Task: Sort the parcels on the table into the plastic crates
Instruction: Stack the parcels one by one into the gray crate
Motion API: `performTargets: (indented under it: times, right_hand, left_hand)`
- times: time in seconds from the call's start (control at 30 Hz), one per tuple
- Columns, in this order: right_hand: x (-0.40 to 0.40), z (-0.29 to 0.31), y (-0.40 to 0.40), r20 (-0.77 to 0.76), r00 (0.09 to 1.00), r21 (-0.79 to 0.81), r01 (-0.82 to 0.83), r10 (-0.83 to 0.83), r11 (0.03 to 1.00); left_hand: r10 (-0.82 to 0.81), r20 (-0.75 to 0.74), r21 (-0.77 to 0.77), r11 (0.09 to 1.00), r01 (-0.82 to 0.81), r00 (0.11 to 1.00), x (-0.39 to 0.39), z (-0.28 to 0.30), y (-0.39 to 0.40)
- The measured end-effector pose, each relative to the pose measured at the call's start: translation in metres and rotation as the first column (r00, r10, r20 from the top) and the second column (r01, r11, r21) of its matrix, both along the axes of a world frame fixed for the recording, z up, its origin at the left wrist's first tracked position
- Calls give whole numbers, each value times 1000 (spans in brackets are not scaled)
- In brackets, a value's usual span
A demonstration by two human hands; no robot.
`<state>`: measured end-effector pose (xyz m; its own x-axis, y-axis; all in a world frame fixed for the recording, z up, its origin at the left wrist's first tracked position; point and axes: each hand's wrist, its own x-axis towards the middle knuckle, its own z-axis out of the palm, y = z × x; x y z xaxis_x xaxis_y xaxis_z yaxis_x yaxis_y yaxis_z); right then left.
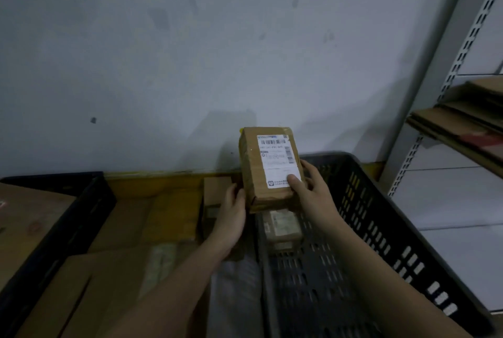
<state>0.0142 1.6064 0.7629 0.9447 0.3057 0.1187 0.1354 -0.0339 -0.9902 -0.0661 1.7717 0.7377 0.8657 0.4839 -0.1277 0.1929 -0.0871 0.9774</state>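
1. Two hands are occupied with one cardboard parcel (268, 167), which is held up off the worktop (152, 182), label side toward the camera, above the far left corner of the black plastic crate (386, 231) on the right.
2. The right hand (313, 193) is wrapped round the parcel's lower right corner, with the thumb pressed on the white shipping label (277, 159) and the fingers curled behind the right edge. The left hand (231, 215) is laid against the lower left edge, fingers fairly straight, as a support and not as a full grip, as far as can be told.
3. The step in hand is judged to be the reading of the label, by which the destination crate is decided.
4. One smaller labelled parcel (283, 224) is already lying inside the right crate, near its far left corner, directly below the held one.
5. A second dark crate (89, 201) is seen at the left edge of the worktop, with a large brown box (27, 218) in it. Several more cardboard parcels (168, 218) are left unsorted on the worktop between the two crates, so the task is judged to be at an early or middle stage.
6. The next move would call for the parcel to be lowered past the crate's rim and set flat beside the parcel already there, or carried across to the left crate if the label demands it; the print is too blurred to be read.
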Motion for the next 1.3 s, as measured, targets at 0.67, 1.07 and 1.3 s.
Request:
performTargets:
  times: [0.67, 1.07, 1.3]
  right_hand:
    - [112, -158, -85, -179, 944, -482, 163, -279, 861]
    - [106, -194, -66, -98, 979, -878, -168, 176, 448]
    - [105, -199, -59, -56, 984, -933, -113, 170, 343]
  left_hand:
    - [34, -208, 485, 871, 73, 978, 21, -49, -58]
    - [54, -225, 509, 858, 70, 973, 26, -51, -57]
    - [48, -221, 518, 852, 76, 974, 27, -52, -57]
